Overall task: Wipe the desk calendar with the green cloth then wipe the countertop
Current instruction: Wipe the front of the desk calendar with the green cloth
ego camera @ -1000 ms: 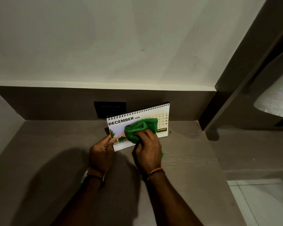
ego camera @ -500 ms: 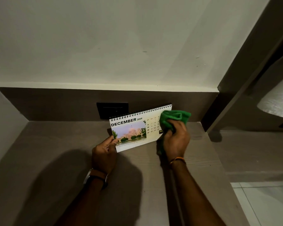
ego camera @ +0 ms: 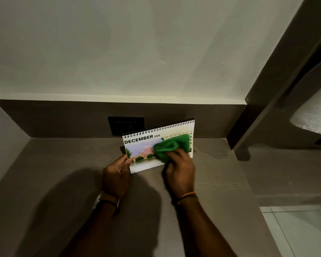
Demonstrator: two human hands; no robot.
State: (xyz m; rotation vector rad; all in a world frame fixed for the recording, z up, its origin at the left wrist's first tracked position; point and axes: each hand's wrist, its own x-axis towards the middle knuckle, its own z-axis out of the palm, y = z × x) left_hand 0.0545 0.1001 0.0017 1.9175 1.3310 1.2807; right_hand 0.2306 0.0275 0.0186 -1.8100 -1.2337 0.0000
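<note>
right hand (ego camera: 180, 171) presses green cloth (ego camera: 171, 146) on desk calendar (ego camera: 146, 145) right half | left hand (ego camera: 116, 176) pinches calendar's lower-left corner | cloth back from right edge

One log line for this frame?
step: wiping calendar | left hand: steadies its lower left corner | right hand: presses green cloth on page | countertop: unwiped

A dim corner alcove. A pale plaster wall (ego camera: 137, 49) rises above a grey-brown backsplash panel (ego camera: 63, 117) holding a dark switch plate (ego camera: 126, 125). A dark vertical post (ego camera: 278, 86) frames the right side; beyond it, a white lampshade (ego camera: 317, 115) and pale floor tiles (ego camera: 300, 232).
</note>
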